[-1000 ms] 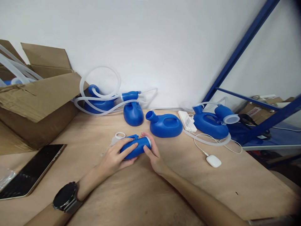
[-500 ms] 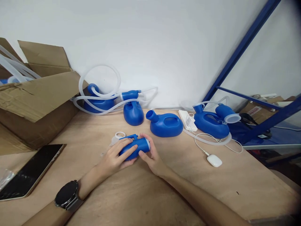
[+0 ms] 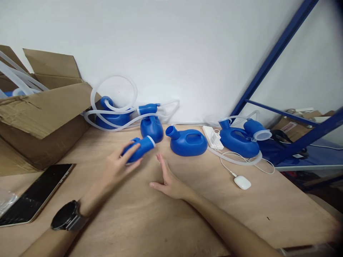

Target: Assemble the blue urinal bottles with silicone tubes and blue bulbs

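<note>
My left hand [image 3: 115, 167] is wrapped round a blue plastic tube piece [image 3: 139, 149] with a pale rim, holding it lifted and tilted above the wooden table [image 3: 150, 221]. My right hand [image 3: 166, 180] rests open on the table just right of it, fingers stretched out, holding nothing. A black watch [image 3: 65, 216] is on my left wrist. Beyond the hands lie blue plastic bottles with spouts: one [image 3: 151, 127] right behind the tube piece, one [image 3: 187, 141] at the centre, one [image 3: 239, 139] further right with a funnel piece [image 3: 256, 130] on it.
An open cardboard box [image 3: 40, 114] with clear hoses stands at the left. Another blue bottle [image 3: 111, 114] with coiled clear tubing lies by the wall. A tablet [image 3: 32, 196] lies front left. A white power strip [image 3: 213, 137] and a small white device [image 3: 242, 182] on a cable lie right. Blue shelf frame [image 3: 270, 60] at right.
My left hand has lifted the blue tube piece and carried it back and left toward the bottles. My right hand let go of it and now lies open on the table.
</note>
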The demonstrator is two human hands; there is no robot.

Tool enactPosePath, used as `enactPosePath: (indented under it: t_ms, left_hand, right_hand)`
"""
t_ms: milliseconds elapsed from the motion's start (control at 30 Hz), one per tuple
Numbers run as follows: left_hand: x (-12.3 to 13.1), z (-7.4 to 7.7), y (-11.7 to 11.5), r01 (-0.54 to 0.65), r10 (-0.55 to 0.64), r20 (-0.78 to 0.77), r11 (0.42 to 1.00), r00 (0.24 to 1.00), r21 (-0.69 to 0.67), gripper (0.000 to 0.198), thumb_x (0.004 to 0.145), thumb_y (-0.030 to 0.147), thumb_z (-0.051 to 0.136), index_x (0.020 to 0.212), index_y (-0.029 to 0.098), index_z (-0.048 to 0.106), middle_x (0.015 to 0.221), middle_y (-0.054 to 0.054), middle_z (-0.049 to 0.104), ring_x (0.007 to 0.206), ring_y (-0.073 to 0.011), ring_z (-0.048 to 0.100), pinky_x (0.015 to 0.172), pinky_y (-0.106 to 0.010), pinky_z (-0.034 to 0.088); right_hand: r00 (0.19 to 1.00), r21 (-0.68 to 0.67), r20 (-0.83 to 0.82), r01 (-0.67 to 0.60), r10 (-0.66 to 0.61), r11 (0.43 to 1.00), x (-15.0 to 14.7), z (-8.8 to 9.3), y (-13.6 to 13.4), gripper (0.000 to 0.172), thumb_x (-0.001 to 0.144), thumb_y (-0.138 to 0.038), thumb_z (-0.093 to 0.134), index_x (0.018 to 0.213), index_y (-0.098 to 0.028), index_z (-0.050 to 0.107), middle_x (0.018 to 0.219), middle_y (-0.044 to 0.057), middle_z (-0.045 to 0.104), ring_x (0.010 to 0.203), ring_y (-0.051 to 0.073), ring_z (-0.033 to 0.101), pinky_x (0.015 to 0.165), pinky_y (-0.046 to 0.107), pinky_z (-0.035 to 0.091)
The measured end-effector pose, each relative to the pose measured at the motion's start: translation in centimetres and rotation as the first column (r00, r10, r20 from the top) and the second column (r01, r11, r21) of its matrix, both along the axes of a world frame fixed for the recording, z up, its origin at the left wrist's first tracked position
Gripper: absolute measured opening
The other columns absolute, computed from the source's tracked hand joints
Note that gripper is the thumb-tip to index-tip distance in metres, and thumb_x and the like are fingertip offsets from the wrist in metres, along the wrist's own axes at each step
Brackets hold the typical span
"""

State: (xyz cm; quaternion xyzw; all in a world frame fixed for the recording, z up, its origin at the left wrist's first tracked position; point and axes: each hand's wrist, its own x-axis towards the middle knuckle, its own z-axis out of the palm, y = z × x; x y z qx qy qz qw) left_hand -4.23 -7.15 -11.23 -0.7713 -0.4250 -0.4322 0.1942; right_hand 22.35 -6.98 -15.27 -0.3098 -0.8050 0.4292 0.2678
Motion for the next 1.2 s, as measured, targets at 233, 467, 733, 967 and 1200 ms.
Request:
enactPosePath:
  t_ms: [233,467,733,967,1200]
  left_hand:
    - [-5.8,-0.2,2.4,-0.397,0.446,0.018,0.815,0.895,-0.422,0.054,0.095,0.049,0.058,0.139,0.02,0.066,0.135,-0.016,0.063,0.116,-0.037,0.066,0.088,-0.047,0.059]
    - [-5.6,-1.4,2.7,-0.567,0.538,-0.197,0.714,0.82,-0.41,0.051,0.097,0.043,0.051,0.139,0.018,0.066,0.14,-0.022,0.062,0.122,-0.0434,0.06,0.103,-0.063,0.045]
    - [-3.2,-1.9,2.3,-0.23,0.22,-0.08,0.963,0.972,-0.143,0.035,0.102,0.038,0.054,0.127,0.021,0.071,0.137,-0.018,0.066,0.13,-0.0373,0.059,0.115,-0.059,0.042]
    - [0.8,0.8,2.3,0.241,-0.245,0.028,0.915,0.969,-0.325,0.027,0.106,0.036,0.053,0.117,0.023,0.074,0.145,-0.015,0.067,0.125,-0.0286,0.07,0.107,-0.046,0.057]
    - [4.5,5.6,4.1,0.328,-0.184,0.32,0.809,0.93,-0.487,0.037,0.097,0.055,0.065,0.09,0.022,0.081,0.145,-0.015,0.069,0.138,-0.0369,0.062,0.095,-0.043,0.063]
  right_hand:
    - [0.952,0.485,0.289,-0.059,-0.096,0.872,-1.5,0.9,-0.6,0.07,0.104,-0.032,0.053,0.168,-0.017,0.028,0.171,0.014,0.036,0.162,0.029,0.023,0.133,0.054,0.026]
    - [0.934,0.557,0.281,0.029,-0.221,0.83,-5.8,0.6,3.7,0.057,0.107,-0.022,0.043,0.163,-0.016,0.039,0.17,0.013,0.039,0.162,0.03,0.025,0.132,0.053,0.028]
    - [0.977,0.522,0.157,0.044,-0.147,0.852,-6.2,0.2,6.5,0.025,0.109,-0.031,0.051,0.118,-0.019,0.072,0.154,0.015,0.055,0.148,0.025,0.048,0.125,0.045,0.039]
    - [0.994,0.341,0.028,-0.111,0.108,0.933,-2.8,6.4,7.5,0.013,0.1,-0.028,0.066,0.11,-0.021,0.069,0.142,0.01,0.066,0.136,0.024,0.063,0.118,0.041,0.048]
    - [0.975,0.253,-0.166,0.185,-0.146,0.95,3.1,11.8,9.2,0.041,0.086,-0.044,0.081,0.12,-0.024,0.068,0.128,0.006,0.073,0.12,0.024,0.07,0.11,0.042,0.052]
